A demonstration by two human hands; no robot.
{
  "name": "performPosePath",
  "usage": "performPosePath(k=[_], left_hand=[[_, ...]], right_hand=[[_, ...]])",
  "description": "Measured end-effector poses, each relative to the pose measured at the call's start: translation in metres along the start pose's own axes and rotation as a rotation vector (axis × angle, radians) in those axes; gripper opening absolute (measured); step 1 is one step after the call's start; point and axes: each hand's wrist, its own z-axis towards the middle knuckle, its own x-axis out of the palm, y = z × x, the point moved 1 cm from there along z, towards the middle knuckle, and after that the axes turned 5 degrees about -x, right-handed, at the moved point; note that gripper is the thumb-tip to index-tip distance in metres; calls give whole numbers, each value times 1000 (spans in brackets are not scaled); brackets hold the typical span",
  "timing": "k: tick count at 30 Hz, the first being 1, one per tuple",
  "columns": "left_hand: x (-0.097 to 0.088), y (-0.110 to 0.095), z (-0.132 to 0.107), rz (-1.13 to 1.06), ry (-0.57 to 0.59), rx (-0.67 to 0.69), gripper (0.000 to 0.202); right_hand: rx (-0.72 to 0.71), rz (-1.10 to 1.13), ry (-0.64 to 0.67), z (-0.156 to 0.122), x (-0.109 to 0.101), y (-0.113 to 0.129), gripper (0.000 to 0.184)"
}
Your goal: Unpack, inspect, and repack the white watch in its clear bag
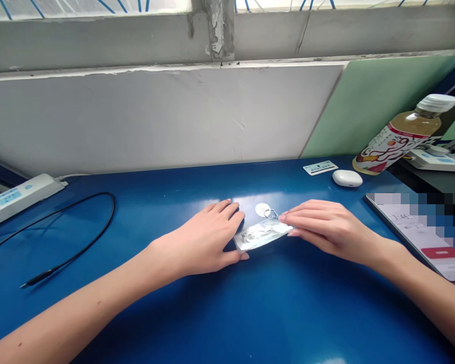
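A small clear plastic pouch [263,234] with whitish contents sits just above the blue table between my hands; what is inside cannot be made out. My right hand [326,227] pinches the pouch's right end between thumb and fingers. Beside its upper edge lies a round white tag [263,210] with a small chain running toward my right fingertips. At the pouch's left end is my left hand [208,235], fingers spread and thumb apart, with the pouch's edge between them but not clearly gripped.
On the right stand a drink bottle [402,134], a white earbud case [347,178], a printed card [320,167] and a tablet-like device [420,232] with a lit screen. To the left are a black cable [111,207] and a white power strip [28,194]. A wall [155,121] closes the back.
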Motion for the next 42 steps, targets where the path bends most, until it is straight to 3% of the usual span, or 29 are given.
performPosePath(k=[4,7,10,16,19,21,24,30,42], left_hand=[[-8,-3,1,-80,-87,-40,66],[-8,-2,2,-117,-108,-53,80],[-3,0,4,-155,-82,-25,83],[4,7,10,-169,-9,16,62],[5,10,10,-159,0,49,66],[5,13,10,-143,23,49,70],[4,15,9,-124,59,2,76],[2,14,7,-76,54,-46,72],[1,11,10,-47,99,-55,77]], right_hand=[[234,77,-183,3,-1,6,22],[395,192,-161,6,4,7,24],[444,238,-117,7,12,5,25],[336,14,-118,3,15,-1,24],[194,-73,10,2,9,-2,32],[146,-73,124,2,6,-3,48],[175,-58,226,-1,8,-4,66],[249,-50,251,-4,15,-6,74],[242,-75,251,-4,17,-6,74]])
